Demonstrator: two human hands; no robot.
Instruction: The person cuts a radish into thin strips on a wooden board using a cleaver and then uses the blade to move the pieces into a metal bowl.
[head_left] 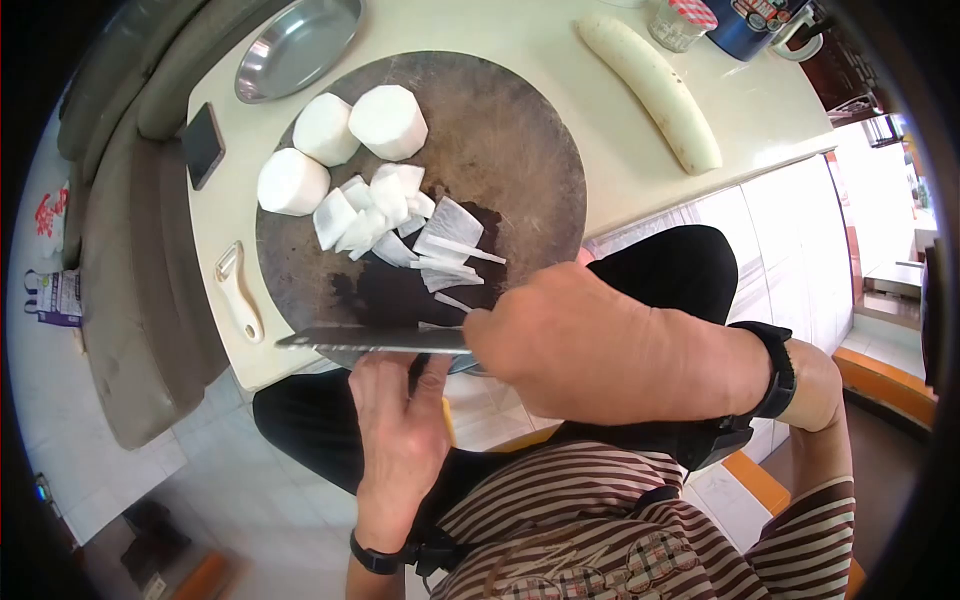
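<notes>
My right hand (570, 335) is closed round the handle of a kitchen knife (370, 340), its wide blade pointing left over the near edge of the round chopping board (520, 150). My left hand (400, 415) is at that edge, just below the blade, which covers its fingertips; whether they hold anything is hidden. Thin white radish strips (455, 268) lie near the board's middle, some against a flat radish slice (450, 228). Left of them is a pile of radish slices (375, 210). Three thick peeled radish chunks (388, 122) stand at the board's far left.
A whole white radish (655, 95) lies right of the board on the table (770, 110). A metal dish (300, 50), a phone (203, 146) and a white peeler (237, 295) are around its left side. A jar (682, 24) stands far right. A sofa (140, 290) is at left.
</notes>
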